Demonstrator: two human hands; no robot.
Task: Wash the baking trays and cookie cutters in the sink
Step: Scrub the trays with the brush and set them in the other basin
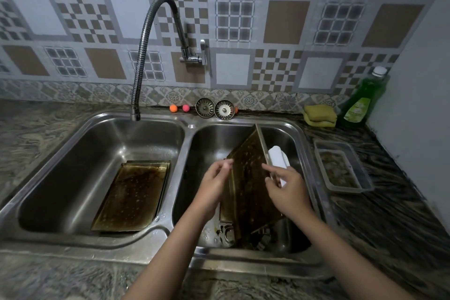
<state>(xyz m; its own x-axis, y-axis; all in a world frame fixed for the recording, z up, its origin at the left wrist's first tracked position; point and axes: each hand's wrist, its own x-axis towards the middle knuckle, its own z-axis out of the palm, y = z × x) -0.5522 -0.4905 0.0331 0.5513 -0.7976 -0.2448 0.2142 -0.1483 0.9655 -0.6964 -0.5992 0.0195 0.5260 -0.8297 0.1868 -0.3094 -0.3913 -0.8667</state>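
Evidently a greasy baking tray is propped upright in the right basin, pinched by the left hand at nine o'clock, while the right hand grips its three-o'clock rim, exposing its face for scrubbing.

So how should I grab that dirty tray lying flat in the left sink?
Take the baking tray by its raised rim on the near short end, reaching down from above. It lies flat on the left basin floor, so probably only the rim gives fingers something to hook.
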